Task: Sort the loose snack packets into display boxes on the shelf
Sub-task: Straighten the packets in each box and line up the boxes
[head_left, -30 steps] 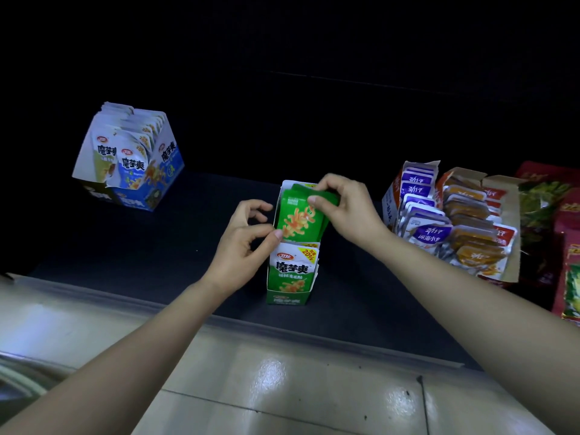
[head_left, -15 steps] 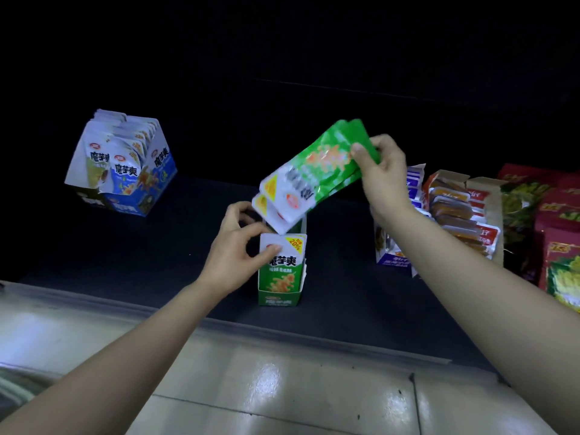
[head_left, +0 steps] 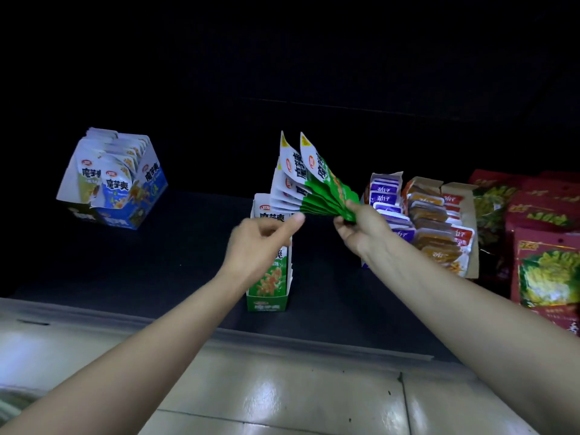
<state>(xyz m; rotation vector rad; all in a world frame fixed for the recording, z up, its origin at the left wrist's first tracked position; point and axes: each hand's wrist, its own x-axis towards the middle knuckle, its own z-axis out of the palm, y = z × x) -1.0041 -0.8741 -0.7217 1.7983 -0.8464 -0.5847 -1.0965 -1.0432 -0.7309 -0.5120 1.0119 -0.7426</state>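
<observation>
Several green-and-white foil snack packets (head_left: pixel 314 180) fanned out in the air, white tops up and leftward, green ends bunched together. Pinched at those green ends by the fingers (head_left: pixel 340 223) and thumb of the right hand (head_left: pixel 361 230), closed tight on the bundle.

Just below and left of those fingers, a tall narrow green cardboard display box (head_left: pixel 270 287), upright on the dark shelf (head_left: pixel 157 255), with at least one matching packet standing at its front. Across the upper front of that box, the left hand (head_left: pixel 260 243), fingers curled, thumb stretched rightward to the lowest edge of the fan. Blurred here; cannot tell whether gripping the box rim, touching a packet or holding nothing.

Well to the left of the left fingers, a blue-and-white cardboard display box (head_left: pixel 125 199) packed with white-and-blue packets, on the same shelf. Just right of the right fingers, partly behind the wrist, a torn-open box of purple-and-white sachets (head_left: pixel 386 196). Touching it on its far side, a box of orange-brown sachets with red-and-white labels (head_left: pixel 439 221). Farther right again, red bags with yellow-green pictures (head_left: pixel 546 262), stacked at the frame edge. Nearer than both hands, under the forearms, a pale glossy ledge (head_left: pixel 282 394) along the shelf's front.
</observation>
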